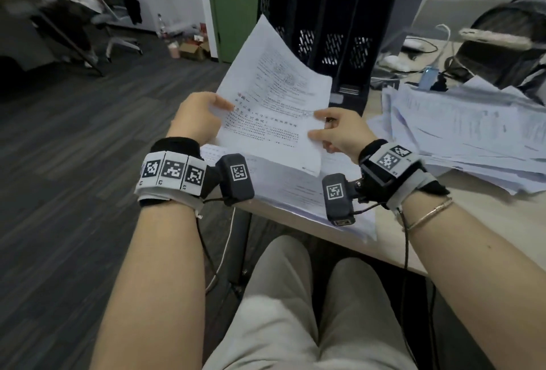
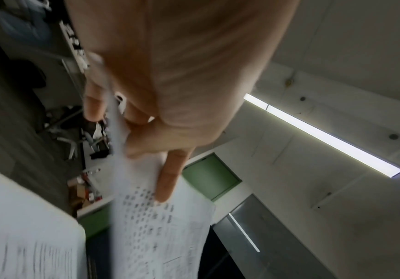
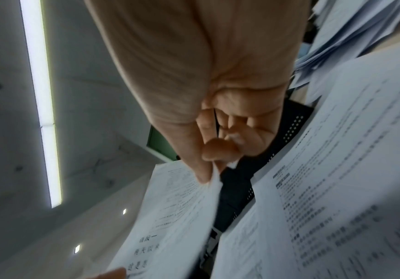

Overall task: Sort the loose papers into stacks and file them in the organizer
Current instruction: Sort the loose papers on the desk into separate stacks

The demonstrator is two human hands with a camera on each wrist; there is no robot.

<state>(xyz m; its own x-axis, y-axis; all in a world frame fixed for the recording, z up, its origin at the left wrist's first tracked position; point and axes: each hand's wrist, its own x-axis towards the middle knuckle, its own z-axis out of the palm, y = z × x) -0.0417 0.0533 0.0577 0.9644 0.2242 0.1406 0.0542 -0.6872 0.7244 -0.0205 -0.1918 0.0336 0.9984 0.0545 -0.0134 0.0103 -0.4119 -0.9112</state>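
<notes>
I hold a few printed sheets [image 1: 274,94] tilted up above the desk corner. My left hand [image 1: 201,117] grips their left edge, thumb on top; the left wrist view shows the sheets [image 2: 160,222] pinched between thumb and fingers [image 2: 167,181]. My right hand [image 1: 336,130] pinches the right edge, also visible in the right wrist view, where the fingertips [image 3: 203,173] clamp the paper [image 3: 175,217]. Behind the sheets stands the black mesh organizer [image 1: 328,15], its slots showing no paper. A flat stack of papers [image 1: 295,189] lies on the desk under my hands.
A messy heap of loose papers [image 1: 461,139] covers the desk [image 1: 484,239] to the right. Behind it are cables, a small blue device [image 1: 428,77] and a black bag [image 1: 508,50]. Dark floor and an office chair [image 1: 118,29] lie left of the desk.
</notes>
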